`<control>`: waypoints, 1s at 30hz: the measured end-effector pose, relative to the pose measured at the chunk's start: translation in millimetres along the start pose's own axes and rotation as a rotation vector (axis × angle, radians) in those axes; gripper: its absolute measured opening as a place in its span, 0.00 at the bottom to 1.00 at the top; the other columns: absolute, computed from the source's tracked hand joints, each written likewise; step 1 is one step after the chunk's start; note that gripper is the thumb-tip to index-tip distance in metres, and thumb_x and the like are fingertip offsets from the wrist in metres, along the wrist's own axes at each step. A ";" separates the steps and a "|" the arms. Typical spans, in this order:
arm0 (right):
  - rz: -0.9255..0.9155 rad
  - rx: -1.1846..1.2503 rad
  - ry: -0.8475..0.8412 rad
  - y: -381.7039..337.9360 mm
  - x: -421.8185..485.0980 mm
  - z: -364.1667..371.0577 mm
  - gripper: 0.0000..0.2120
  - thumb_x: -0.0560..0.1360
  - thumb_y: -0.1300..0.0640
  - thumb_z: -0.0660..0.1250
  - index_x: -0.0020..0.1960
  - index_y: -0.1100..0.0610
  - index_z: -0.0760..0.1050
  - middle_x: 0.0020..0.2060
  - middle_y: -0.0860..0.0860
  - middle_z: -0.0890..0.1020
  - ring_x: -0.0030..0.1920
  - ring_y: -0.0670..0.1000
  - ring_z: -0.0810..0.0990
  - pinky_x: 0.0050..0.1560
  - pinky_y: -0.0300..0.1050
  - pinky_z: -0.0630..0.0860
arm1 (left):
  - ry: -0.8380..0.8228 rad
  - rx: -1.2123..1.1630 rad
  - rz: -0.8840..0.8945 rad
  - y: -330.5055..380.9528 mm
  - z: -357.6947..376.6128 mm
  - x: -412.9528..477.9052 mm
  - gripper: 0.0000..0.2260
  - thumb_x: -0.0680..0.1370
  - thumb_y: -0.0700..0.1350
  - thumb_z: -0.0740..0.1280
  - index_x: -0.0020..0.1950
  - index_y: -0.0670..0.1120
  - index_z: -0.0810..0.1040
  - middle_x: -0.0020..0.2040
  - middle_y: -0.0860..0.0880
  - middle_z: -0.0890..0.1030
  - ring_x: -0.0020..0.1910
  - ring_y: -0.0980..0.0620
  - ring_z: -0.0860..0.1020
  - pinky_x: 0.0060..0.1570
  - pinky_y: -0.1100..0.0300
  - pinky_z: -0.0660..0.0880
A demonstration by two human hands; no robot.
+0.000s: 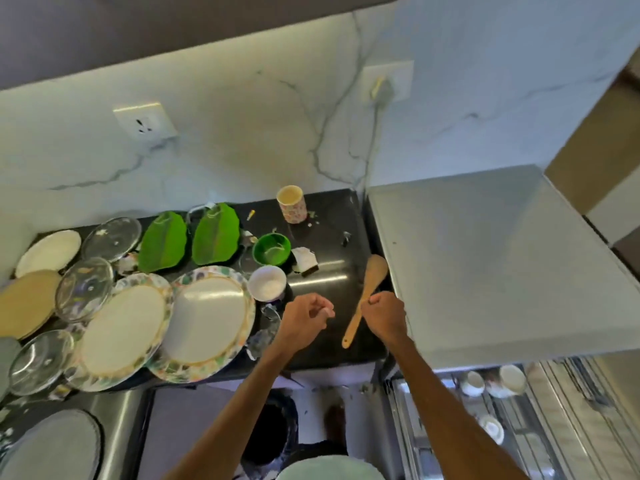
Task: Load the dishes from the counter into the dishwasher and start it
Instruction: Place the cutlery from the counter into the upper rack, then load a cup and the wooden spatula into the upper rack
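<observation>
Both hands hover over the near right part of the black counter (325,271). The left hand (306,315) has its fingers curled in with the thumb laid against them, and nothing shows inside it. The right hand (383,313) is closed into a fist. The wooden spatula (375,271) lies slantwise on the counter, blade to the far right and handle tip near. Its handle runs along the left edge of the right fist, touching the knuckles. Whether the fingers actually grip it cannot be told.

A white bowl (267,283) sits just beyond and to the left of the left hand. A green bowl (272,249) stands farther back. Two floral plates (207,313) overlap to the left of the left wrist. Two green leaf-shaped plates (162,242) and several glass lids (85,289) lie beyond and further left. A patterned cup (291,204) stands at the far wall.

Near and to the right, below the right forearm, the dishwasher rack (554,410) is pulled out, with white cups (510,379) in it.
</observation>
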State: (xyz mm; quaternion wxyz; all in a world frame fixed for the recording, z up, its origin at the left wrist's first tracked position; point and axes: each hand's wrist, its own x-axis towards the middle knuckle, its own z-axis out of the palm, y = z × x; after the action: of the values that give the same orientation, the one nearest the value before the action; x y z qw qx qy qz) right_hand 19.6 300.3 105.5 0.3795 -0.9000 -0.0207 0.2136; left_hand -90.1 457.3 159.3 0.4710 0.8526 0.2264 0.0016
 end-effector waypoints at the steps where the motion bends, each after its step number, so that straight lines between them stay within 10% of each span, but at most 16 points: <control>1: 0.026 -0.031 -0.012 -4.9 6.3 8.6 0.19 0.74 0.46 0.70 0.52 0.62 0.80 0.50 0.60 0.84 0.53 0.63 0.82 0.51 0.49 0.77 | -0.003 -0.011 -0.003 -7.0 -7.0 4.3 0.04 0.77 0.39 0.69 0.46 0.46 0.83 0.41 0.52 0.86 0.35 0.58 0.83 0.39 0.63 0.80; 6: 0.110 -0.105 -0.026 -22.9 23.2 30.4 0.31 0.76 0.44 0.71 0.69 0.64 0.70 0.64 0.61 0.77 0.64 0.62 0.77 0.60 0.52 0.74 | 0.006 -0.060 -0.031 -33.4 -35.9 22.4 0.03 0.75 0.40 0.70 0.46 0.45 0.84 0.41 0.51 0.86 0.41 0.52 0.85 0.42 0.52 0.84; 16: 0.187 -0.079 0.086 -29.1 40.1 52.9 0.25 0.73 0.60 0.76 0.64 0.66 0.70 0.55 0.61 0.81 0.55 0.61 0.82 0.52 0.52 0.79 | -0.060 -0.052 -0.058 -54.5 -60.6 46.3 0.04 0.77 0.39 0.69 0.46 0.45 0.83 0.41 0.50 0.86 0.39 0.56 0.84 0.38 0.61 0.81; 22: 0.248 -0.111 0.042 -23.5 53.3 51.8 0.17 0.70 0.62 0.78 0.55 0.64 0.76 0.41 0.53 0.79 0.39 0.52 0.79 0.29 0.39 0.71 | -0.117 -0.039 -0.044 -51.0 -55.1 58.6 0.04 0.79 0.41 0.68 0.49 0.43 0.83 0.43 0.50 0.86 0.33 0.61 0.81 0.33 0.70 0.74; 30: 0.374 0.223 -0.122 -24.1 56.9 57.2 0.13 0.70 0.61 0.78 0.50 0.64 0.78 0.42 0.58 0.84 0.40 0.55 0.86 0.33 0.45 0.83 | -0.158 -0.041 -0.041 -52.5 -45.4 66.7 0.05 0.79 0.42 0.68 0.52 0.43 0.82 0.45 0.50 0.86 0.35 0.59 0.83 0.33 0.71 0.74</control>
State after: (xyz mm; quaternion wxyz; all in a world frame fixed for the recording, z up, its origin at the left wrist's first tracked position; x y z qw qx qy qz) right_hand 51.4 367.3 65.6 0.4286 -0.8259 0.1474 0.3354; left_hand -60.2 543.3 128.3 0.5048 0.8353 0.2060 -0.0707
